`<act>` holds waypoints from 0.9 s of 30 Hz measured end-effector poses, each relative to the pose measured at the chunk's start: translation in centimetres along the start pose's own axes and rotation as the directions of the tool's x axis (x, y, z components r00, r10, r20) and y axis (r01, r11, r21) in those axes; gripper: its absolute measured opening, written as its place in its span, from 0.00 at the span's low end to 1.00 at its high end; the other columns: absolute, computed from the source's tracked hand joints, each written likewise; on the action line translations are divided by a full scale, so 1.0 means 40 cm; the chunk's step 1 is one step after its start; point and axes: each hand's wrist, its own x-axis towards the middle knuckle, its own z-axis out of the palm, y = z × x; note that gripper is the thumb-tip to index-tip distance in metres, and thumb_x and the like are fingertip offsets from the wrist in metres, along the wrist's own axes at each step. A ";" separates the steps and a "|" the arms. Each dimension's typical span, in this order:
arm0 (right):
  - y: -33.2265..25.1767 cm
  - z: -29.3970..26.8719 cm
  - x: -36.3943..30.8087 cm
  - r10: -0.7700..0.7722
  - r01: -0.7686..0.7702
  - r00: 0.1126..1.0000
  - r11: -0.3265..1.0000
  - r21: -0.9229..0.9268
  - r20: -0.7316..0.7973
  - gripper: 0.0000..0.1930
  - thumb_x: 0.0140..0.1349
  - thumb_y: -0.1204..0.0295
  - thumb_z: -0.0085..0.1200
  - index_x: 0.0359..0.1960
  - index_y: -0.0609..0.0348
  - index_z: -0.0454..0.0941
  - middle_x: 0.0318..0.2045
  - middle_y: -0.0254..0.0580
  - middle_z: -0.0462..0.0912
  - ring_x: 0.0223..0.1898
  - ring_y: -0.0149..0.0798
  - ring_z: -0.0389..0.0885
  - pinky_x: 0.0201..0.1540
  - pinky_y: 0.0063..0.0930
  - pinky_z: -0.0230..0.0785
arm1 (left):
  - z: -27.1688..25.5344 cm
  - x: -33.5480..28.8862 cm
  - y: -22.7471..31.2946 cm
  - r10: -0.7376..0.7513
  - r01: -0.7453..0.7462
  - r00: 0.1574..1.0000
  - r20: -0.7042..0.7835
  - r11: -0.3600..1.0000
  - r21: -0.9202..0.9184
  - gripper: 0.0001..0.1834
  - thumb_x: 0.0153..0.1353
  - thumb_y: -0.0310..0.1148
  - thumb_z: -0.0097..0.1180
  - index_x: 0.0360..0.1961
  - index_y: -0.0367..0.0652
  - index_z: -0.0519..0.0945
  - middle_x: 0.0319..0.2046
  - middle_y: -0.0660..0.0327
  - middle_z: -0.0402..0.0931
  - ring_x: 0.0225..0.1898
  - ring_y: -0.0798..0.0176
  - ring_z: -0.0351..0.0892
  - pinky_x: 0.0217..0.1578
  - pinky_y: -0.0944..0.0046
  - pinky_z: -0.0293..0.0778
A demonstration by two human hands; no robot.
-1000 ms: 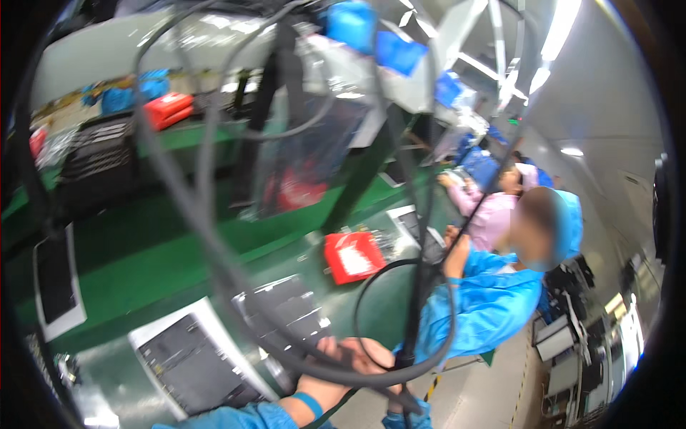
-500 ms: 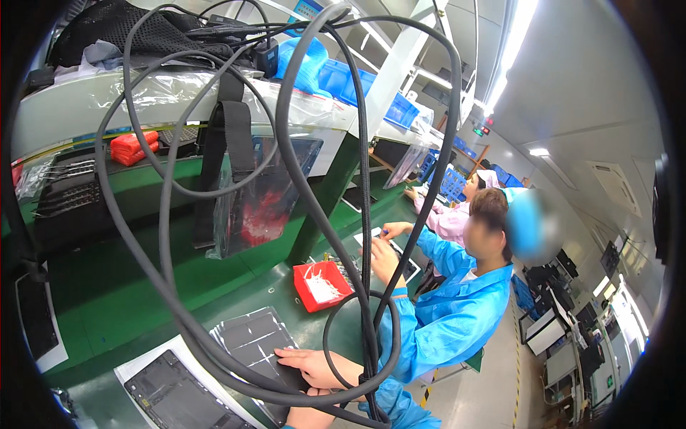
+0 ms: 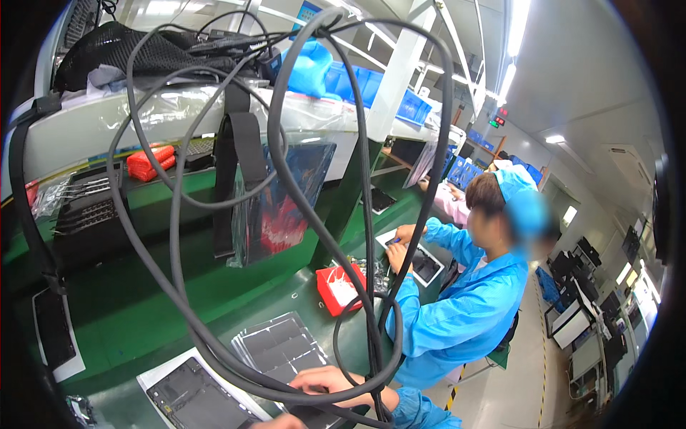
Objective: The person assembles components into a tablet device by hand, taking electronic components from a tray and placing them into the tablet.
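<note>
My right hand [image 3: 329,377] reaches in from the lower right in a blue sleeve. Its fingers are apart, the tips on the lower part of some dark sheets with light strips [image 3: 275,343]; a cable crosses in front, and the thumb is hard to see. Only a blurred bit of my left hand [image 3: 282,422] shows at the bottom edge, its fingers not readable. Left of the sheets, a flat black tablet-like housing [image 3: 193,393] lies on white paper [image 3: 146,377].
Thick black cables [image 3: 282,136] loop across the view. A red bin [image 3: 329,297] holds white strips. To the right, a co-worker in blue [image 3: 457,307] handles a black panel [image 3: 427,266]. Another panel [image 3: 53,325] lies far left. A bagged item [image 3: 286,207] hangs beneath the shelf [image 3: 50,136].
The view has shifted, so the bench things sit further right and most lower. My left hand has drawn down toward the bottom edge; my right hand stays at the dark sheets.
</note>
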 end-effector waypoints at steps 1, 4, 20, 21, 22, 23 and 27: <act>-0.017 0.022 0.008 0.003 -0.014 0.997 0.992 0.126 0.081 0.15 0.68 0.69 0.55 0.53 0.62 0.76 0.45 0.47 0.80 0.43 0.43 0.80 0.46 0.33 0.72 | -0.022 -0.017 -0.003 -0.065 0.061 0.996 -0.069 0.996 -0.058 0.14 0.51 0.27 0.67 0.32 0.40 0.71 0.19 0.59 0.66 0.22 0.68 0.65 0.25 0.64 0.67; -0.078 0.087 0.053 -0.103 0.038 0.965 0.965 0.261 0.242 0.17 0.65 0.67 0.61 0.51 0.65 0.77 0.42 0.44 0.80 0.32 0.35 0.74 0.35 0.30 0.69 | -0.089 -0.086 -0.009 -0.133 0.143 0.967 -0.218 0.989 0.029 0.19 0.51 0.29 0.69 0.36 0.41 0.68 0.20 0.62 0.66 0.23 0.70 0.65 0.25 0.65 0.66; -0.111 0.121 0.253 -0.033 -0.025 0.982 0.952 0.304 0.185 0.03 0.58 0.81 0.60 0.34 0.66 0.82 0.29 0.44 0.80 0.26 0.37 0.77 0.29 0.28 0.68 | -0.303 -0.112 -0.152 -0.262 0.074 0.933 -0.247 0.812 -0.579 0.21 0.58 0.16 0.66 0.47 0.42 0.69 0.35 0.61 0.84 0.39 0.71 0.81 0.45 0.67 0.74; -0.126 0.126 0.255 0.038 -0.070 0.990 0.968 0.240 0.135 0.04 0.62 0.78 0.58 0.37 0.66 0.81 0.28 0.41 0.80 0.25 0.34 0.77 0.28 0.26 0.68 | -0.314 -0.113 -0.154 -0.271 0.077 0.922 -0.278 0.829 -0.554 0.20 0.57 0.16 0.66 0.46 0.41 0.70 0.34 0.61 0.84 0.38 0.71 0.82 0.45 0.67 0.74; -0.140 0.127 0.255 0.108 -0.120 0.991 0.977 0.177 0.079 0.06 0.66 0.75 0.57 0.39 0.65 0.81 0.28 0.39 0.80 0.24 0.31 0.78 0.27 0.25 0.68 | -0.333 -0.110 -0.148 -0.299 0.101 0.887 -0.352 0.870 -0.482 0.19 0.57 0.17 0.67 0.44 0.41 0.70 0.33 0.62 0.84 0.38 0.71 0.82 0.45 0.67 0.74; -0.151 0.119 0.251 0.118 -0.133 0.989 0.974 0.183 0.087 0.06 0.66 0.75 0.57 0.39 0.65 0.81 0.28 0.39 0.80 0.24 0.31 0.78 0.27 0.25 0.68 | -0.357 -0.106 -0.142 -0.319 0.134 0.847 -0.426 0.902 -0.410 0.19 0.56 0.18 0.68 0.43 0.41 0.71 0.32 0.62 0.84 0.38 0.72 0.83 0.45 0.67 0.74; -0.174 0.077 0.234 0.219 -0.214 0.971 0.975 -0.062 0.093 0.07 0.63 0.78 0.57 0.42 0.65 0.80 0.28 0.44 0.79 0.23 0.37 0.78 0.28 0.29 0.69 | -0.436 -0.040 -0.176 -0.145 0.173 0.724 -0.675 0.985 -0.025 0.16 0.55 0.21 0.67 0.41 0.40 0.72 0.29 0.63 0.82 0.33 0.69 0.81 0.41 0.67 0.75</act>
